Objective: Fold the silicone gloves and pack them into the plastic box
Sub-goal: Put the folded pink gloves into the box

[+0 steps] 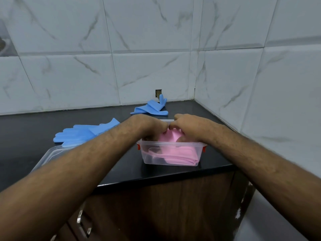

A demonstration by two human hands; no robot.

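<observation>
Pink silicone glove (175, 152): folded flat in soft layers, lying inside the clear plastic box (171, 156) with red latches, near the front edge of the black counter (26, 136). Left hand (147, 126) and right hand (190, 126): fingers curled down into the box, pinching the pink folds. Two blue gloves: one (83, 133) flat at left, one (152, 106) crumpled by the tiled wall. Clear lid (50, 154) beside the box, left.

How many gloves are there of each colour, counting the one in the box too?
Blue gloves: 2, one lying flat at the left, one crumpled near the wall.
Pink gloves: at least 1, folded inside the plastic box under the left hand and right hand.
Total: 3 visible.
</observation>
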